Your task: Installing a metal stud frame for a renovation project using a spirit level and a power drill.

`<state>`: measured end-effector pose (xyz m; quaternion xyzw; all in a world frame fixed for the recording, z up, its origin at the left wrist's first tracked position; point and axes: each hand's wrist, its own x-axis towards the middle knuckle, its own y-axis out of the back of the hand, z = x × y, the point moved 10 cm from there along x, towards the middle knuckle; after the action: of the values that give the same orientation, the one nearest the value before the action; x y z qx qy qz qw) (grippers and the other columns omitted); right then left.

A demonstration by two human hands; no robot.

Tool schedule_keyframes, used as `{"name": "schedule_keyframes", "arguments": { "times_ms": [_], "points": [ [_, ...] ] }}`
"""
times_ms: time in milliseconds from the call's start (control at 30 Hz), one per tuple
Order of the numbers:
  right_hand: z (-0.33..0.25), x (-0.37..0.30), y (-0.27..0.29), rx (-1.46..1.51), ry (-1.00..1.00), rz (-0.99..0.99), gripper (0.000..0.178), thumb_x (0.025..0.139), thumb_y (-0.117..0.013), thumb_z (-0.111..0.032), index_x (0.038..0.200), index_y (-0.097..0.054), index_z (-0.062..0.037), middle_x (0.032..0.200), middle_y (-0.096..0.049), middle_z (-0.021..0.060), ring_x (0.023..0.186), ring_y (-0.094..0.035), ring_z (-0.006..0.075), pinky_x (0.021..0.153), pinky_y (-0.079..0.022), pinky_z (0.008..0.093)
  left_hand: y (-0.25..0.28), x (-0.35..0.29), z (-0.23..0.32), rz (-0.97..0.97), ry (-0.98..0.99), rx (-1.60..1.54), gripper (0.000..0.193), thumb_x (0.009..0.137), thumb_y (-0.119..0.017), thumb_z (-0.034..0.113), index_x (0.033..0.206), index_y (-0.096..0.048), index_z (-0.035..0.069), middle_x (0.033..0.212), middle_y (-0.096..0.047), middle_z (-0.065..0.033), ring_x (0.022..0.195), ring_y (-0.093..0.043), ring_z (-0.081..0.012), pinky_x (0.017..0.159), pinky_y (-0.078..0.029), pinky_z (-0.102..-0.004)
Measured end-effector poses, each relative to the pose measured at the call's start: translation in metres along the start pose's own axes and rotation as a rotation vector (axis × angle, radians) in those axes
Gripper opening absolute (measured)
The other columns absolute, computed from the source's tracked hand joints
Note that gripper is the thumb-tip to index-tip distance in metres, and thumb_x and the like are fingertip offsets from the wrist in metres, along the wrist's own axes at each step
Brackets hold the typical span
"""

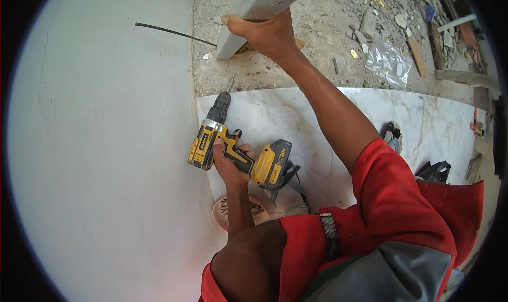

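Observation:
My left hand (231,162) is wrapped round the handle of a yellow and black cordless drill (216,130). A thin bit (231,83) in its chuck points away from me, a little short of a pale grey profile (251,8). That long, box-shaped profile stands tilted by the wall, its top running out of view. My right hand (270,35), arm stretched out, grips the profile near its lower end, the thumb on the left side and the other fingers mostly hidden. A dark thin cable or rod (174,32) sticks out beside the profile's lower end.
A plain pale wall (106,143) rises on the left. Marble-look tiles (312,122) end at rough ground (328,43) with rubble, clear plastic (389,64) and wood scraps. A round tub (218,209) with small pieces stands near my left forearm. A black bag (435,171) lies at right.

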<state>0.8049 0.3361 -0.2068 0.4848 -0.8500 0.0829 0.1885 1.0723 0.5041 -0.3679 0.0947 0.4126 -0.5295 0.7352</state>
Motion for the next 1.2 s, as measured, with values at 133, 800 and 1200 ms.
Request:
{"name": "schedule_keyframes", "arguments": {
  "times_ms": [133, 800, 1200],
  "points": [
    [-0.004, -0.001, -0.001, 0.028, -0.042, -0.009, 0.048, 0.065, -0.079, -0.024, 0.096, -0.056, 0.0041, 0.086, -0.063, 0.0153, 0.077, -0.065, 0.023, 0.067, -0.054, 0.0302, 0.008, 0.001, -0.006, 0.037, 0.079, -0.041, 0.037, 0.084, -0.05, 0.038, 0.097, -0.052, 0.003, 0.081, -0.056, -0.0098, 0.061, -0.055, -0.0205, 0.051, -0.046, -0.0329],
    [0.03, -0.009, -0.008, 0.073, -0.15, -0.117, 0.085, 0.065, -0.078, -0.029, 0.125, -0.025, -0.0005, 0.11, -0.044, 0.0159, 0.1, -0.052, 0.0251, 0.078, -0.048, 0.0373, 0.005, -0.007, 0.0, -0.057, -0.06, -0.063, 0.045, 0.087, -0.056, 0.037, 0.117, -0.048, 0.005, 0.098, -0.058, -0.0068, 0.063, -0.056, -0.0164, 0.053, -0.048, -0.03],
    [0.131, -0.163, -0.05, 0.423, -1.074, -0.311, 0.024, 0.085, -0.064, -0.024, 0.084, -0.058, -0.0011, 0.07, -0.054, 0.003, 0.053, -0.047, 0.0082, 0.043, -0.038, 0.0232, 0.026, -0.034, -0.013, -0.077, 0.031, -0.038, 0.047, 0.086, -0.055, 0.037, 0.117, -0.048, 0.003, 0.104, -0.059, -0.0095, 0.058, -0.058, -0.0166, 0.05, -0.049, -0.0301]
  ]
}}
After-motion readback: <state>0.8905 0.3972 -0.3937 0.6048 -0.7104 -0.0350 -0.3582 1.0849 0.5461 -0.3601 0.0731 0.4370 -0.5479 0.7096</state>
